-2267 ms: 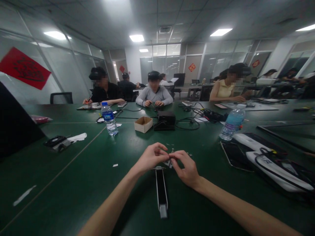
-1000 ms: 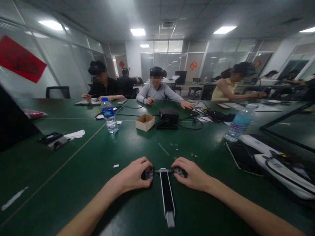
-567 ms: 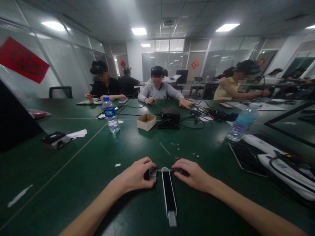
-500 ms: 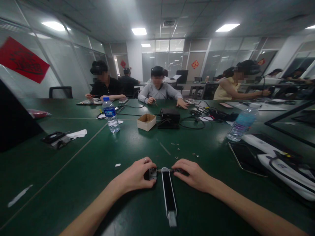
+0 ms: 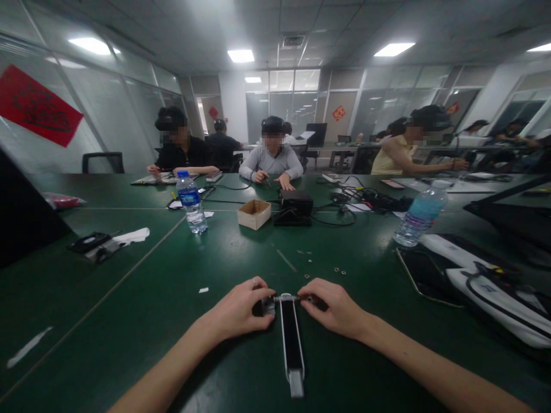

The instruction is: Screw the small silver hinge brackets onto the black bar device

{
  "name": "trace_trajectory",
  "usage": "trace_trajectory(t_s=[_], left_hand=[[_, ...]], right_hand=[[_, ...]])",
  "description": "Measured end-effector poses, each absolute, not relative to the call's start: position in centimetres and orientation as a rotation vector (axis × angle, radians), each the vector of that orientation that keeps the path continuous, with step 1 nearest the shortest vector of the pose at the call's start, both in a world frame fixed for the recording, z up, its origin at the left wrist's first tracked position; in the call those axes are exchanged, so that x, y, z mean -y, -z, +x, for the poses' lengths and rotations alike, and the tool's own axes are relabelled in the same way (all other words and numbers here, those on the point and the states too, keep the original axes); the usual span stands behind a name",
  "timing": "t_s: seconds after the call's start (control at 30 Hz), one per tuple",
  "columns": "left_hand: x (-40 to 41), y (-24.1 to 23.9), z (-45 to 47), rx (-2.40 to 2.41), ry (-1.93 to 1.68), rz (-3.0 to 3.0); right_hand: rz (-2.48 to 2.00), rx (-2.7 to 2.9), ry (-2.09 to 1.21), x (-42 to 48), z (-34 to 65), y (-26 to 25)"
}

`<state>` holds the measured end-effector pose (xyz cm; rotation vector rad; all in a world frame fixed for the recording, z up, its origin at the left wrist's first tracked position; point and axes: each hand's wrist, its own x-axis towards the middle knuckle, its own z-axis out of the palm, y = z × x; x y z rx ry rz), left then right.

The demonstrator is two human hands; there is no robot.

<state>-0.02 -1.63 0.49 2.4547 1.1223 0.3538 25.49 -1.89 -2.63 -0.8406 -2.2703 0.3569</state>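
Left grip (image 5: 239,307) and right grip (image 5: 338,304) have neared the bar (image 5: 293,338) between them, each pinching a metal piece (image 5: 268,308).

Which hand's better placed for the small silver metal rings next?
Likely the right hand: the rings lie just beyond it; the left hand is farther, across the long white-edged black bar.
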Motion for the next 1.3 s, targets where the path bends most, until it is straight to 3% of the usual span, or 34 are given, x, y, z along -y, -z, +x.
trace_trajectory(t_s=[0.63,1.3], left_hand=[[1.5,0.2,0.2,-1.163,-0.393,2.596],[1.6,0.7,0.7,-1.226,-0.389,2.641]], right_hand=[[-1.071,2.181,-0.457,1.7,25.3,2.7],[-0.946,2.305,-0.497,2.3,25.2,2.3]])
